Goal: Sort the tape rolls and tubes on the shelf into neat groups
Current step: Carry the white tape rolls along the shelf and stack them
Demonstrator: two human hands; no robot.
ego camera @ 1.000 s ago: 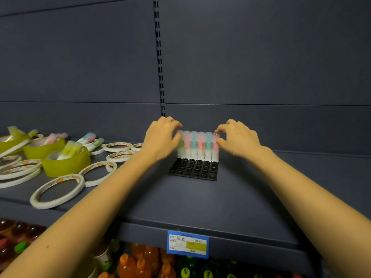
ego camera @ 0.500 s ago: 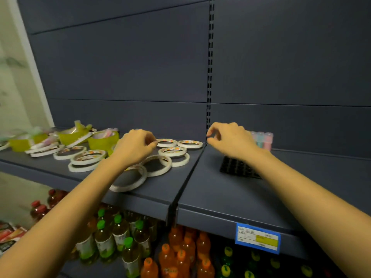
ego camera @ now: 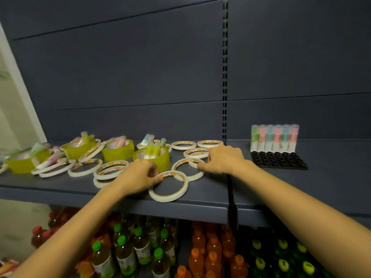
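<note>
Both hands have left the tube row [ego camera: 275, 138] & swung over to the tape rings, so we judge that group parked, ring-sorting begun. L hand [ego camera: 140, 177]: grip narrow, curled on the near ring [ego camera: 167, 198] at its 9 o'clock rim, prob. pinching. R hand [ego camera: 222, 159]: grip wide, fingers pressing the next ring [ego camera: 193, 178]. Rings lie flat, axis vertical. Tubes stand in the black tray [ego camera: 281, 163], 3 o'clock of R hand, caps up, long axis vertical. Stray tubes [ego camera: 151, 151] lean in a yellow roll [ego camera: 160, 160] at 10 o'clock.
</note>
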